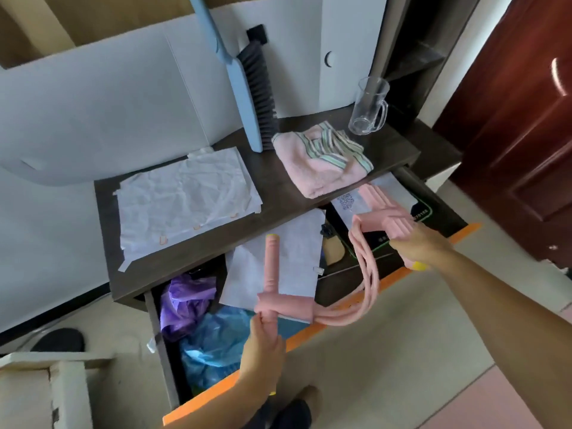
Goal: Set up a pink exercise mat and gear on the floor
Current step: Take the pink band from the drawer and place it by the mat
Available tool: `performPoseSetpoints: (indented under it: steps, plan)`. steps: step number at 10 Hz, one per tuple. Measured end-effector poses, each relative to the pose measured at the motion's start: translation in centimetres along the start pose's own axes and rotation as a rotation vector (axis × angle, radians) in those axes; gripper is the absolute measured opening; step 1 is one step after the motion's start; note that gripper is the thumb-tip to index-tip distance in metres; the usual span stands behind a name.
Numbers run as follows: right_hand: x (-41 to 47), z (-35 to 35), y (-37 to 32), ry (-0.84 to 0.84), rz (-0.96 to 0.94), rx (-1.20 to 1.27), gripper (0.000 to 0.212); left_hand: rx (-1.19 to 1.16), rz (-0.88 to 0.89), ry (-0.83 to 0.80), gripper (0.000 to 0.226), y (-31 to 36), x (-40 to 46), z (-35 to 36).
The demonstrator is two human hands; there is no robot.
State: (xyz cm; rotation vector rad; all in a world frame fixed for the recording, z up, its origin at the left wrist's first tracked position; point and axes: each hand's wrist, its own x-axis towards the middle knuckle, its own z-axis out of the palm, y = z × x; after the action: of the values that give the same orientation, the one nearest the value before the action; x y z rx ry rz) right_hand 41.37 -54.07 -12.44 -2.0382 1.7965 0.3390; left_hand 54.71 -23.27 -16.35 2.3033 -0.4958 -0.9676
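Drawers stand pulled open below a dark wooden counter (278, 193), their orange fronts (309, 332) facing the viewer; every place below is given relative to this counter. On its top lie a taped-down sheet of crumpled white paper (185, 196) at the left, a folded pink towel (322, 162) at the right, a blue brush (244, 97) leaning upright behind the towel, and a clear glass mug (368, 106) at the far right corner. Just in front of the counter, over the open drawers, a pink resistance-band pedal puller (368, 267) hangs between both hands. The left hand (263, 351) pinches the lower end of one foam bar (271, 274), which stands upright. The right hand (424, 246) is curled round the other foam handle (390, 218), with the elastic cords drooping in a loop between them. No pink mat is visible in this view. To do this step well, likely lifting the gear clear, both handles should rise together so the slack cords do not snag a drawer edge or drag out the white papers (278, 258) beneath.
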Motion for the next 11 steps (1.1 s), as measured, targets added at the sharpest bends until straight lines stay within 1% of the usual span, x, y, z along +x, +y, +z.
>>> performPoseSetpoints:
  steps: [1, 2, 3, 4, 5, 6, 8, 9, 10, 11]
  plan:
    - [-1.7, -0.7, 1.2, 0.024, 0.034, 0.165, 0.052, 0.258, 0.151, -0.195, 0.030, 2.2, -0.2, 1.4]
    - [-3.6, -1.5, 2.0, 0.051, 0.030, 0.328, 0.038, 0.255, 0.323, -0.353, 0.040, 4.9, 0.9, 2.8]
    - [-5.3, -1.8, 3.7, 0.067, 0.097, 0.346, 0.050, 0.324, 0.394, -0.566, 0.062, 7.0, 1.2, 4.8]
    - [-7.1, -1.0, 5.7, 0.075, 0.254, 0.453, 0.067, 0.369, 0.435, -0.693, 0.070, 7.2, 2.4, 6.8]
    - [-8.7, 0.4, 7.5, 0.101, 0.339, 0.504, 0.069, 0.432, 0.439, -0.738, 0.067, 7.3, 3.4, 7.3]
    - [-9.7, 1.5, 7.8, 0.098, 0.411, 0.563, 0.066, 0.515, 0.532, -0.698, 0.053, 7.7, 4.2, 6.4]
    - [-10.5, 3.3, 5.7, 0.132, 0.494, 0.750, 0.044, 0.545, 0.598, -0.687, 0.056, 8.0, 7.8, 4.5]
    - [-10.9, 4.0, 3.9, 0.139, 0.527, 0.821, 0.049, 0.583, 0.623, -0.674, 0.056, 8.7, 9.7, 2.7]
    - [-10.8, 4.7, 2.3, 0.139, 0.569, 0.805, 0.060, 0.639, 0.659, -0.659, 0.055, 9.5, 12.2, 0.5]
    - [-10.8, 5.0, 0.6, 0.120, 0.592, 0.810, 0.065, 0.694, 0.713, -0.617, 0.058, 10.9, 13.7, -1.5]
